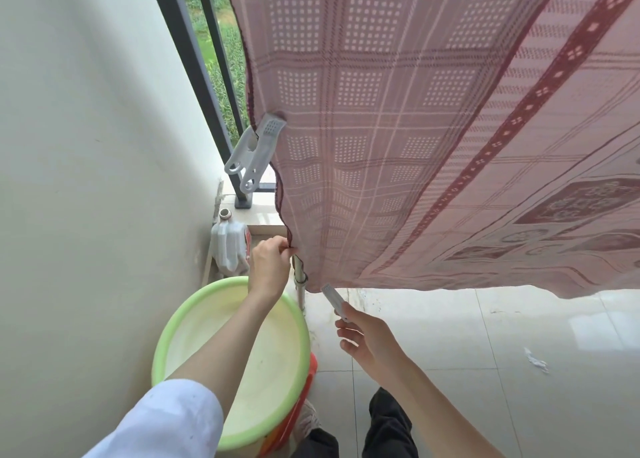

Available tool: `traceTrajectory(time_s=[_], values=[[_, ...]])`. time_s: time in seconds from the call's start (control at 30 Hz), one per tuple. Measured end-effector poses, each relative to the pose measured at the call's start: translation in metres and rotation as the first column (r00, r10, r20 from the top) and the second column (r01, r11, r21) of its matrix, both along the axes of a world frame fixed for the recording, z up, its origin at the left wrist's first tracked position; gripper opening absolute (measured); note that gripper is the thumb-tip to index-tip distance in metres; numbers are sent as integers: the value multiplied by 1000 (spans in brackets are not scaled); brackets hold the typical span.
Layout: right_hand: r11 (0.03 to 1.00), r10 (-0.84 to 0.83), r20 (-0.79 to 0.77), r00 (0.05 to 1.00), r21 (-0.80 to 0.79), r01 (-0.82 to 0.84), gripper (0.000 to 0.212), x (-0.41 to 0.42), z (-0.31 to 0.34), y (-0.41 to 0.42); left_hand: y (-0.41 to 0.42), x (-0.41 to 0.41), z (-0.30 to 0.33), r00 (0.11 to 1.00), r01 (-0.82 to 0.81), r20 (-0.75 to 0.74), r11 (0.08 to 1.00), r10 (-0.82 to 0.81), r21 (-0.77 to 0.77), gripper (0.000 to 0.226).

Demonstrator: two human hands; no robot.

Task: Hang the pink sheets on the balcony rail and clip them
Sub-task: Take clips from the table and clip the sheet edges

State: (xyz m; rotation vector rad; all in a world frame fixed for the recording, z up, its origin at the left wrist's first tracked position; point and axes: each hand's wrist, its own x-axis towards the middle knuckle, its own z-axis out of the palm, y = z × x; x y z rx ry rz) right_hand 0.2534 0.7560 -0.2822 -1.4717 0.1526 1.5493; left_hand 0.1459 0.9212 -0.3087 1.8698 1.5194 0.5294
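Observation:
A pink patterned sheet hangs over the balcony rail and fills the upper right of the view. A large grey clip clamps its left edge, high up beside the black railing bars. My left hand pinches the sheet's dark hemmed left edge near the bottom corner. My right hand holds a small white clip just below the sheet's lower left corner, its tip close to the hem.
A green basin sits on an orange bucket at lower left against the white wall. A white plastic jug stands in the corner by the ledge. A white scrap lies on the tiled floor.

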Motion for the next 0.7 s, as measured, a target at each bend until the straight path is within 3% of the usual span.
traceTrajectory(time_s=[0.2,0.47,0.7], values=[[999,38,-12,999,1,-38,8,-12,-12,12,-3,-16,3,995,-9,101,1000,9,9,14],[998,29,-160,987,52,-21,12,-46,-25,51,5,-26,21,992,43,126,974,-15,-223,14],[975,-111,-291,950,153,161,16,-66,-37,70,5,-30,24,991,55,130,968,-23,-246,27]])
